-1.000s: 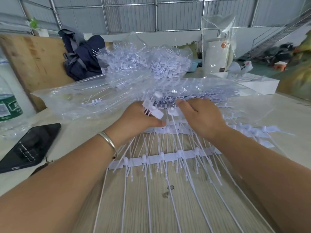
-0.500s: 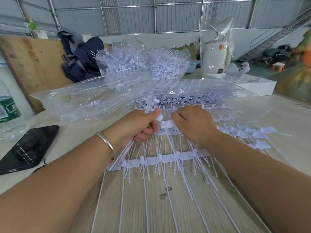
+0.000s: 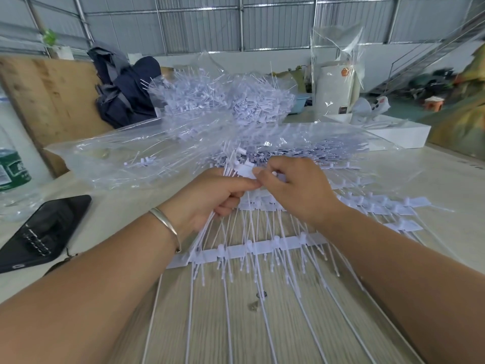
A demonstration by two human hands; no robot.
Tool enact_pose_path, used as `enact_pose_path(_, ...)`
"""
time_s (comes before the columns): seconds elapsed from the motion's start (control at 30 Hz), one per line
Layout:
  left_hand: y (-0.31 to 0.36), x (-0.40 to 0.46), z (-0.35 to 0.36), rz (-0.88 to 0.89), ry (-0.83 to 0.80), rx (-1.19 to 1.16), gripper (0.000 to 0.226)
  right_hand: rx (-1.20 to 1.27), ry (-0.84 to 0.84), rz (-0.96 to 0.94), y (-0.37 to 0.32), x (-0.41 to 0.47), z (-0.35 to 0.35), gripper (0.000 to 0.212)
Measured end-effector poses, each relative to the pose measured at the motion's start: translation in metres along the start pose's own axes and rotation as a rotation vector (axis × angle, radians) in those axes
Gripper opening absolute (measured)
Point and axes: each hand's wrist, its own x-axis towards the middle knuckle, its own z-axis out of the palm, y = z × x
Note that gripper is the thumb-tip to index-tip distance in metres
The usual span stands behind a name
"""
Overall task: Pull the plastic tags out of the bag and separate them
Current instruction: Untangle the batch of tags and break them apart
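Separated plastic tags at the bag mouth.
Left grip closed around a tag bundle; right grip pinched one tag head, at 12 o'clock on the desk.

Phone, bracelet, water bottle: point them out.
Phone (image 3: pixel 44 229), head view, middle of its dark back.
Bracelet (image 3: pixel 168 227), head view, band on left wrist.
Water bottle (image 3: pixel 11 170), head view, green label.

Warehouse-type workshop: corrugated metal wall with steel framing, metal staircase at right, plywood board leaning by the bench's left edge, bulk heap of plastic tags at the far edge.
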Motion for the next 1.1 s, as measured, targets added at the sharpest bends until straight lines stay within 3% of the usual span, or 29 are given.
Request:
enact_pose_path(0.2,0.002,0.001,-0.003,0.003,0.011,-0.148,0.037,0.065,0.033,0.051,0.001,0.0,-0.003,0.053)
enact_pose_path(0.4,0.005,-0.003,-0.007,0.009,-0.103,-0.328,0.032,0.07,0.113,0.135,0.001,0.003,-0.007,0.064)
enact_pose_path(0.53,0.007,-0.008,0.005,-0.029,-0.326,-0.517,0.027,0.398,0.159,0.097,-0.013,0.003,-0.006,0.056)
enact_pose_path(0.63,0.012,-0.011,0.015,0.018,-0.395,-0.502,0.026,0.461,0.212,0.027,-0.027,-0.001,-0.006,0.041)
enact_pose_path(0.73,0.013,-0.011,0.017,0.078,-0.34,-0.338,0.032,0.333,0.217,-0.003,-0.026,-0.001,-0.009,0.053)
enact_pose_path(0.9,0.011,-0.01,0.014,0.072,-0.278,-0.405,0.02,0.211,0.256,0.056,-0.021,0.0,-0.007,0.058)
enact_pose_path(1.1,0.005,-0.002,0.004,0.121,0.072,-0.213,0.017,-0.08,0.291,0.227,-0.003,0.008,-0.017,0.053)
